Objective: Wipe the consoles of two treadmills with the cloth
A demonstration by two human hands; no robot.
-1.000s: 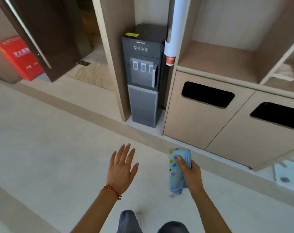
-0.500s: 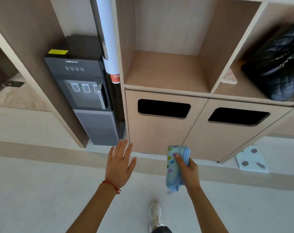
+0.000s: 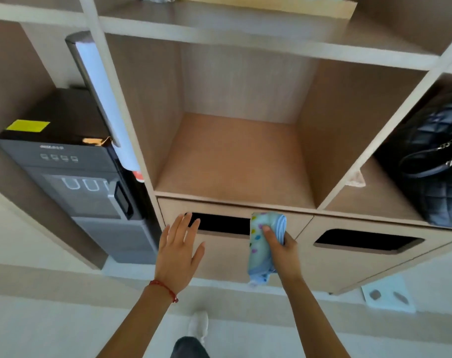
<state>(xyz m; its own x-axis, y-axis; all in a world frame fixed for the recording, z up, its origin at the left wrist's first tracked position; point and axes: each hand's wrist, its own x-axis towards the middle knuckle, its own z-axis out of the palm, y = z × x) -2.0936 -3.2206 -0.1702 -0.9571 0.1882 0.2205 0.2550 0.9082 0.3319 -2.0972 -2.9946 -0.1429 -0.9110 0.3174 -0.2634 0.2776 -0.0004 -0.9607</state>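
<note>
Where wooden shelving stands, pale floor spreads.

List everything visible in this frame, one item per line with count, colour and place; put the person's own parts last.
cloth: 1, light blue with coloured dots, rolled in the right hand
water dispenser: 1, dark grey, left alcove
cup tube: 1, white, beside the dispenser
shelf unit: 1, light wood, centre, middle cubby empty
cabinet slots: 2, black, lower doors
handbag: 1, black quilted, right cubby
mat: 1, pale blue, floor right
left hand: 1, open, red bracelet
right hand: 1, gripping cloth
</note>
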